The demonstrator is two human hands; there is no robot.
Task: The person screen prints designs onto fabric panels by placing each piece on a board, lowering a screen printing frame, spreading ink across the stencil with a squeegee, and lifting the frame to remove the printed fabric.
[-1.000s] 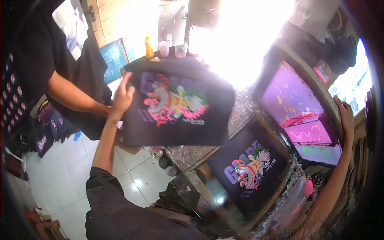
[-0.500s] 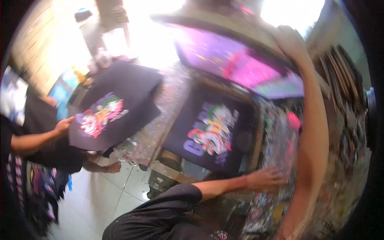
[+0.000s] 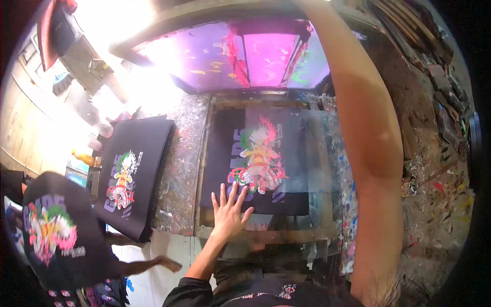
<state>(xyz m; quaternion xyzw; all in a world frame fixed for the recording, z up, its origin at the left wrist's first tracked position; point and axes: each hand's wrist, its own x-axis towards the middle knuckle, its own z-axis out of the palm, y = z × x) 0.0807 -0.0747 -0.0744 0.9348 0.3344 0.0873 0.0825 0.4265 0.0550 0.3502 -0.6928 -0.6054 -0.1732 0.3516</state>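
One panel (image 3: 262,162) — beneath left fingers (image 3: 232,197)

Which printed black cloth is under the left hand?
The rightmost cloth, below the raised screen: the left hand covers part of it. The others are farther left.

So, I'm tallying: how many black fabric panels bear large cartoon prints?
3: centre panel under the left hand; second panel, left of that; third panel, far left. More may be hidden.

Black sleeve (image 3: 188,293), seemingly short, black shirt (image 3: 325,298), white lettering (image 3: 288,291)
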